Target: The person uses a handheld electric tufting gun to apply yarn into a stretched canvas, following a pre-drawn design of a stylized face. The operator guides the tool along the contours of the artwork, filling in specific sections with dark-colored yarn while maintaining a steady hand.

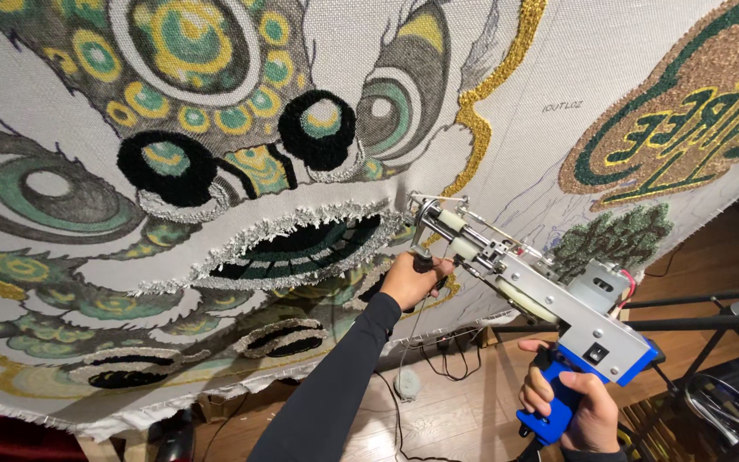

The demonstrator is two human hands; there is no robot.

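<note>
I'm holding the tufting gun (pixel 528 278) w/ both hands, running diag. from frame centre to lower right. My right hand (pixel 570 411) is clenching round the blue grip at bottom right, fingers wrapped tight. My left hand (pixel 412 281), black sleeve, is gripping the gun's front handle near centre, just beside the cloth. The needle end is pointing up-left & touching the stretched tufting cloth (pixel 558 77) by the gold yarn outline (pixel 481 103). The cloth is filling most of the frame: a lion-dance face w/ black pom nostrils (pixel 316 128) upper centre & a silver-fringed mouth (pixel 301 244) at mid-left. A green tufted patch (pixel 613 239) is sitting right of the gun. Wood floor (pixel 446 419) & cables are showing at bottom.
</note>
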